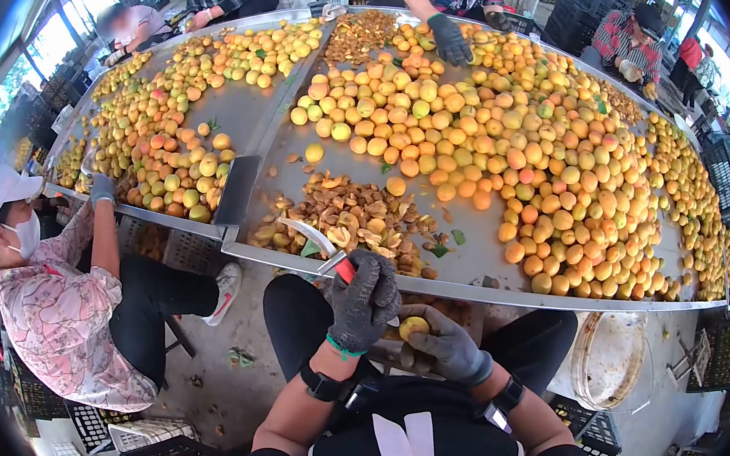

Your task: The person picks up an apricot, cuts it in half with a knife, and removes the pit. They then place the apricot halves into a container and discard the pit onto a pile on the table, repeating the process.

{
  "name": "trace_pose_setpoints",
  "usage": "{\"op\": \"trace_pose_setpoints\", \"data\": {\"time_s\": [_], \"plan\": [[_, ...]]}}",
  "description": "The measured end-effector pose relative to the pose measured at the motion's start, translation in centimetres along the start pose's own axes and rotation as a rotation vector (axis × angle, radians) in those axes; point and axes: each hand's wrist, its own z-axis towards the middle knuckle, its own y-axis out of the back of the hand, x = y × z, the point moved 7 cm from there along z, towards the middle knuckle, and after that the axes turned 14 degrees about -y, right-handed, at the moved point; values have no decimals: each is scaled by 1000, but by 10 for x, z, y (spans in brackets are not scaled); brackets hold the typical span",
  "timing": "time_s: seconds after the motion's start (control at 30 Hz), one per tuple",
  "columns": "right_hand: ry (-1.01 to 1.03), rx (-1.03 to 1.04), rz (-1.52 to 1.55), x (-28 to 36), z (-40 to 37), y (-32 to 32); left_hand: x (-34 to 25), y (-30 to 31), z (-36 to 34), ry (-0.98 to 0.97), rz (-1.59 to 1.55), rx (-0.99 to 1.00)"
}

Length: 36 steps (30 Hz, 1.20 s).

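Note:
My left hand point(361, 302), in a dark grey glove, is closed round the red handle of a curved knife point(301, 230). The metal blade points up and left, over the table's front edge. My right hand point(452, 349), in a grey glove, pinches a yellow apricot point(413, 328) between thumb and fingers, close beside the left hand. Both hands are above my lap. Just beyond them, a heap of split apricot pieces point(357, 218) lies on the metal table point(279, 163). Whole apricots point(555, 172) are piled behind it and to the right.
A raised divider point(237, 189) splits the table on the left. A person in a white cap point(69, 287) sits at my left. Across the table, a gloved hand point(450, 39) reaches into the apricots. A white bucket point(607, 361) and black crates point(587, 430) stand at my right.

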Motion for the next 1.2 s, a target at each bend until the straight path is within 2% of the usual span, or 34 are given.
{"op": "trace_pose_setpoints", "data": {"time_s": [0.1, 0.3, 0.37, 0.43, 0.5, 0.57, 0.6, 0.67, 0.7, 0.77, 0.8, 0.83, 0.87, 0.9, 1.0, 1.07, 1.1, 1.2], "plan": [[31, 107, 69, -1, 0, -3, 1, -2, -1, -7, -12, -9], [75, -50, -170, -4, 3, -1, 3, -4, -3, -4, 3, -29], [176, -129, -331, 7, -1, -6, 4, -5, -3, -4, 17, -25], [147, -185, -354, 12, -4, -12, 4, -6, -4, -3, 29, -20], [118, -239, -379, 7, 0, -10, 7, -3, -4, 67, 1, -95], [249, -368, -485, 2, 7, -1, 11, -4, -9, 64, 49, -66], [250, -367, -486, 7, 4, -4, 12, -5, -9, 60, 96, -35], [57, -223, -221, 5, 2, -11, 10, -7, -10, 61, 90, -36], [54, -225, -217, 3, 4, -8, 9, -8, -12, 65, 84, -38], [472, -183, -542, 21, -3, -15, 3, -12, -10, 65, 51, 13], [473, -184, -544, 22, -6, -15, 0, -17, -8, 58, 20, 68], [267, -107, -279, 14, -3, -9, 0, -21, -5, 56, 19, 69], [60, -29, -15, 3, 0, -8, -7, -19, 0, -50, 61, -11], [60, -28, -16, 7, -3, -9, -14, -15, 3, -156, 104, -91], [47, -32, 19, 10, -3, -8, -22, 1, 8, -115, 54, -68], [63, -54, 303, -2, 7, 6, -27, 2, 8, -153, 10, -62], [64, -55, 304, -5, 11, 11, -27, 2, 8, -152, 9, -61], [-52, -79, 400, -13, 18, 16, -28, 3, 7, -147, -12, -44]]}}
